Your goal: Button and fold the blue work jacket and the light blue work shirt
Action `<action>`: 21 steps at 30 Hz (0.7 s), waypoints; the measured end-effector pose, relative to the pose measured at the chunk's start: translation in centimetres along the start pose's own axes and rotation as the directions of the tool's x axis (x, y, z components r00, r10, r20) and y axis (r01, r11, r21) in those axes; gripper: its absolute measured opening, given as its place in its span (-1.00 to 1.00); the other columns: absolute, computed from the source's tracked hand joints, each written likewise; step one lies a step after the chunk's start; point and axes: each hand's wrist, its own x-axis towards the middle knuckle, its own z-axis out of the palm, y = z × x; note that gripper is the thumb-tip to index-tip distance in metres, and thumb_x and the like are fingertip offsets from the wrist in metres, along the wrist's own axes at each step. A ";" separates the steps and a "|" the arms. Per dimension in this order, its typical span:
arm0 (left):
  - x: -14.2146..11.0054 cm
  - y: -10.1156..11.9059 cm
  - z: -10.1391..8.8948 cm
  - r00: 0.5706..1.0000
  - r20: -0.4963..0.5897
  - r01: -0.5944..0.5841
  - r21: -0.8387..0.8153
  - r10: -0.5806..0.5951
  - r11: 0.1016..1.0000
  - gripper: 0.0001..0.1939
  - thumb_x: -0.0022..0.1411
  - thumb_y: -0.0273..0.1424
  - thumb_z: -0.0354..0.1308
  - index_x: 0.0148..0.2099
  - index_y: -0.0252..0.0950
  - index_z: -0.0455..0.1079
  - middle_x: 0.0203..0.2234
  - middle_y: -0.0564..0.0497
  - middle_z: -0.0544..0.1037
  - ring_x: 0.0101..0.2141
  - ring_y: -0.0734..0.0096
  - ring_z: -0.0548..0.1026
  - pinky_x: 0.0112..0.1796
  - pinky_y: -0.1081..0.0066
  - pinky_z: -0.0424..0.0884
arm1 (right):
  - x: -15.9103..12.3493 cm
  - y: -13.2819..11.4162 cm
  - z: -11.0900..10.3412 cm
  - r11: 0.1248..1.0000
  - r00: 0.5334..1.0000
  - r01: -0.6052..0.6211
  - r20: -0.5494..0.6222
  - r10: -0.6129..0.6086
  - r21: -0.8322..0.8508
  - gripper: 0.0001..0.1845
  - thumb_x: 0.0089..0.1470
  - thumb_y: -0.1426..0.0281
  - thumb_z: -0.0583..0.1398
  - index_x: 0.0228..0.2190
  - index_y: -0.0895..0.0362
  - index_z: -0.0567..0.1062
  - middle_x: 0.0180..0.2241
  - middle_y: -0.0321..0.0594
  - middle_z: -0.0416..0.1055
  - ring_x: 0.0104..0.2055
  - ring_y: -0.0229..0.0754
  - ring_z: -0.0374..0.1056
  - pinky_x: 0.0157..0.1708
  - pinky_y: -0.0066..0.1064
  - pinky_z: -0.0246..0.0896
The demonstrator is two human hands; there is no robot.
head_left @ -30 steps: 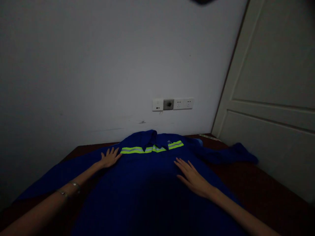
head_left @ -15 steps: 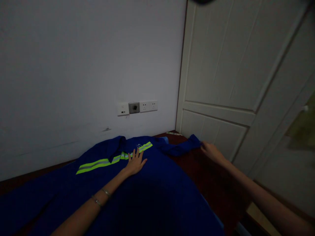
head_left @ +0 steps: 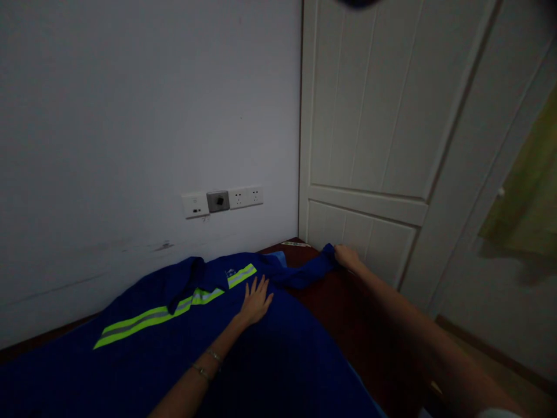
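A dark blue work shirt (head_left: 243,360) with a yellow-green reflective stripe (head_left: 161,314) lies spread on a dark wooden table (head_left: 348,313). My left hand (head_left: 256,302) rests flat on the shirt's chest just below the stripe, fingers spread. My right hand (head_left: 346,256) reaches to the far right and is closed on the end of the shirt's sleeve (head_left: 308,271), which lies bunched on the table near the door.
A white wall with a row of sockets (head_left: 221,200) stands behind the table. A white panelled door (head_left: 374,145) closes the right side. Something yellow-green (head_left: 526,197) hangs at the far right. The table's right edge drops to the floor.
The view has swung right. My right hand left the shirt's chest and took hold of the sleeve end. My left hand shifted right across the shirt to below the stripe.
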 end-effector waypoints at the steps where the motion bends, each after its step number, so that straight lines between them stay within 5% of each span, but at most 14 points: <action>1: 0.0 0.0 0.2 1.000 0.009 -0.002 0.000 0.002 1.000 -0.40 0.29 -0.14 -0.36 0.28 -0.31 -0.09 0.26 -0.04 -0.12 0.23 0.10 -0.19 0.15 0.00 -0.19 | 0.7 -0.6 0.2 1.000 1.000 0.011 0.001 -0.011 -0.004 -0.63 0.12 0.43 -0.06 -0.14 0.17 0.45 -0.14 0.08 0.41 -0.08 0.00 0.34 -0.18 -0.24 0.20; 8: 0.0 -0.3 0.9 1.000 0.011 0.008 0.009 -0.008 1.000 -0.41 0.28 -0.16 -0.34 0.28 -0.30 -0.09 0.25 -0.03 -0.08 0.22 0.12 -0.13 0.15 0.02 -0.16 | 4.4 -3.6 1.9 0.999 0.999 0.031 0.045 -0.030 -0.028 -0.60 0.13 0.39 -0.05 -0.03 0.13 0.36 -0.09 0.07 0.38 -0.05 0.04 0.31 -0.15 -0.14 0.19; 15: 0.0 -0.4 1.0 1.000 0.004 0.011 -0.010 -0.011 1.000 -0.41 0.27 -0.16 -0.33 0.28 -0.26 -0.07 0.25 -0.01 -0.05 0.22 0.11 -0.11 0.15 0.02 -0.14 | 5.3 -3.0 3.1 0.998 0.991 0.017 0.135 -0.009 -0.054 -0.64 0.09 0.43 -0.01 -0.15 0.25 0.46 -0.10 0.15 0.38 -0.06 0.02 0.33 -0.15 -0.18 0.19; 21: -0.1 -0.2 0.7 1.000 -0.004 0.015 -0.015 -0.015 1.000 -0.41 0.26 -0.18 -0.31 0.28 -0.27 -0.05 0.24 -0.01 -0.04 0.21 0.11 -0.09 0.15 0.03 -0.14 | 5.9 -2.7 2.9 0.998 0.988 0.066 0.141 -0.064 -0.010 -0.68 0.01 0.42 0.08 -0.18 0.13 0.49 -0.13 0.02 0.42 -0.08 -0.02 0.35 -0.14 -0.15 0.18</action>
